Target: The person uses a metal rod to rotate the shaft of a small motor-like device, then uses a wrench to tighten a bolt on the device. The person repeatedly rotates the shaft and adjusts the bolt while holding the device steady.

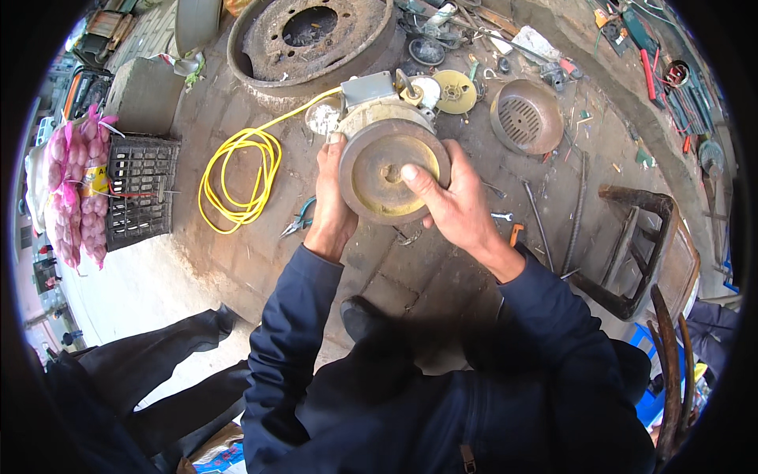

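Observation:
Between my hands stands an electric motor [377, 112] with a grey box [367, 88] on top and a round, dark-rimmed disc [371, 178] facing me. My left hand [332, 207] is closed around the left side of the disc and housing. My right hand [462, 207] grips the disc's right edge, its thumb lying across the face near the hub. From the grey box a yellow cable [272, 158] runs left into a loose coil on the ground. Pliers [300, 220] with blue handles lie left of my left wrist. The motor's underside is hidden.
Behind the motor lies a large rusty wheel rim [371, 54]. To its right are a yellowish round cover [455, 92] and a slotted metal bowl [527, 118]. A black crate [142, 186] stands left; a dark frame [669, 229] lies right. Another person's legs [158, 355] are lower left.

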Action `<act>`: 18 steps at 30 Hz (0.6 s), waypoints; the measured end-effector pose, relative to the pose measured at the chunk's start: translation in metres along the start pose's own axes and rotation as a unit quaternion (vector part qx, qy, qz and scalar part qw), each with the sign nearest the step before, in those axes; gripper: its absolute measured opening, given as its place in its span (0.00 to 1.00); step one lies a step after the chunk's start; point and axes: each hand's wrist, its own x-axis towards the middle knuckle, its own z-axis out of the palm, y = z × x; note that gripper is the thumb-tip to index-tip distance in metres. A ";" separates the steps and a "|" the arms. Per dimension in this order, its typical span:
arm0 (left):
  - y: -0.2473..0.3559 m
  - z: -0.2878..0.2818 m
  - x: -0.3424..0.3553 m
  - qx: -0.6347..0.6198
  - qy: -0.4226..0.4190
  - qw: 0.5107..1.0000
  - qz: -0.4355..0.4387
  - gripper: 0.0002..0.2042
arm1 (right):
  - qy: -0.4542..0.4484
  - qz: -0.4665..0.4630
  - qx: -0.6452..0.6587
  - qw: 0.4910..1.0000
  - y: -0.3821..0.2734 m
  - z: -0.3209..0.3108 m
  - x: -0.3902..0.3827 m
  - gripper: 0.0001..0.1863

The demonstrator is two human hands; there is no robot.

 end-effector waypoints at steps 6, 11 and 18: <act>-0.018 -0.037 0.000 0.153 0.009 0.988 0.017 0.37 | 0.089 -0.067 0.026 0.993 0.006 0.002 0.018 0.22; -0.046 -0.052 -0.006 0.008 0.061 0.984 -0.165 0.31 | 0.169 -0.104 0.003 0.980 0.011 -0.010 0.025 0.24; -0.073 -0.028 0.014 -0.336 0.051 0.901 -0.270 0.25 | 0.148 -0.066 -0.021 0.987 0.009 -0.007 0.020 0.24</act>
